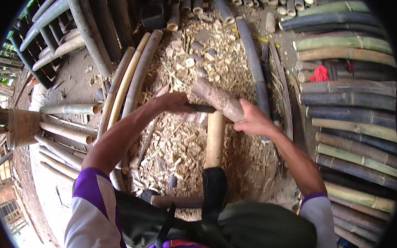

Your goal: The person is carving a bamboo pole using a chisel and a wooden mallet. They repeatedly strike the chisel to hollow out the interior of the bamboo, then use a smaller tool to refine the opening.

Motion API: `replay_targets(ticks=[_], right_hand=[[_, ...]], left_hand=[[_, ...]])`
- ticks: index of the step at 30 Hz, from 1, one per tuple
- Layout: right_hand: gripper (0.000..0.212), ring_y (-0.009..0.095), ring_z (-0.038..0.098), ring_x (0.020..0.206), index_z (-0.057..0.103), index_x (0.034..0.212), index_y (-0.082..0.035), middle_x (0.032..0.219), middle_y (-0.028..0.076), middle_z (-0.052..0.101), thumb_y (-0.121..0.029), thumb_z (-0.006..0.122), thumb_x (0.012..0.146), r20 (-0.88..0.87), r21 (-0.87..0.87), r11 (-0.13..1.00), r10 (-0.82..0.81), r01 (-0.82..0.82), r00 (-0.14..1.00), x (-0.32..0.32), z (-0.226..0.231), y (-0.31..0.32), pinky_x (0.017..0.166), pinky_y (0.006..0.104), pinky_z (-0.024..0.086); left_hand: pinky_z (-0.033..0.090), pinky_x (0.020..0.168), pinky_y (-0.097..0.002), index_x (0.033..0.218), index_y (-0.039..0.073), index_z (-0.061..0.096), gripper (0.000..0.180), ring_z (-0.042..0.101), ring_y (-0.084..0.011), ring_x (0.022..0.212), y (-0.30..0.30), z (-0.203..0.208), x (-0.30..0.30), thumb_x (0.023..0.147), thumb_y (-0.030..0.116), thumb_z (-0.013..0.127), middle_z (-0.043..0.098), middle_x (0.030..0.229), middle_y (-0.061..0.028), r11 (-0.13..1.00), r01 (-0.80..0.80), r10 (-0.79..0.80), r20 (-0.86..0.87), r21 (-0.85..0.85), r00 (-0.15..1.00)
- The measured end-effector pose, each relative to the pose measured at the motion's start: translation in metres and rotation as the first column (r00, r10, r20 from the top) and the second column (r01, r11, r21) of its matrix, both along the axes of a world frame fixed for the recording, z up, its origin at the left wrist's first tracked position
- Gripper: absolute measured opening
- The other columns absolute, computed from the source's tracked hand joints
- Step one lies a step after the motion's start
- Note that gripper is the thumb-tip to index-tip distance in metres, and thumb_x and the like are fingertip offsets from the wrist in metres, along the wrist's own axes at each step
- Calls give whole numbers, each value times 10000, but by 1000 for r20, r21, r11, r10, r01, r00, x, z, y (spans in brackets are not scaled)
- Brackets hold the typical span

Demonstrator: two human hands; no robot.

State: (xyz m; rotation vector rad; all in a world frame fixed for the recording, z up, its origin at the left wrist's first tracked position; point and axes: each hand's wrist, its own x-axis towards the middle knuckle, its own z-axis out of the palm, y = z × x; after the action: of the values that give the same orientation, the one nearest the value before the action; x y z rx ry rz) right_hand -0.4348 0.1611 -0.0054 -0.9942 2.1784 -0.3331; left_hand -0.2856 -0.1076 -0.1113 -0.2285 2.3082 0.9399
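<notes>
In the middle, my left hand [172,102] is closed around a dark-bladed knife [201,107]; its handle is hidden in the fist. The blade lies across the upper end of a pale bamboo piece [215,143], which points away from me. Around the right end of a thick, rough wooden club [219,97] my right hand [253,118] is wrapped. The club slants up to the left, just above the blade; whether they touch I cannot tell. A black covering [214,186] hides the near end of the bamboo piece, between my legs.
Wood chips [186,145] cover the ground. Long bamboo poles [137,78] lie left of my work, and a dark pole [251,54] on the right. Many bamboo lengths [350,111] are laid out along the right, with a red cloth [320,73]. Bamboo furniture [59,37] stands far left.
</notes>
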Motion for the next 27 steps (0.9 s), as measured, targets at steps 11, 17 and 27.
replay_targets(ticks=[11,17,27], right_hand=[[512,209,664,734,552,1194,28,946,140,647,-191,742,771,783,-193,633,-360,749,507,-26,60,88,618,356,571],[438,194,659,726,569,1151,11,888,106,651,-233,697,811,846,-117,438,-425,891,320,5,11,136,630,348,573],[437,174,635,610,570,1070,9,810,85,637,-261,773,794,684,48,597,-604,801,409,23,13,145,545,329,553]], left_hand=[[346,407,-288,754,110,649,318,438,-106,519,-7,79,-48,931,373,680,531,607,19,787,227,-373,-150,-573,915],[390,407,-323,870,136,609,209,437,-129,496,42,59,44,983,312,604,533,660,-9,852,-193,-134,-559,-487,818],[542,567,-451,916,131,586,206,683,-277,651,86,42,114,885,311,680,673,774,-71,907,-187,81,-278,-378,957]])
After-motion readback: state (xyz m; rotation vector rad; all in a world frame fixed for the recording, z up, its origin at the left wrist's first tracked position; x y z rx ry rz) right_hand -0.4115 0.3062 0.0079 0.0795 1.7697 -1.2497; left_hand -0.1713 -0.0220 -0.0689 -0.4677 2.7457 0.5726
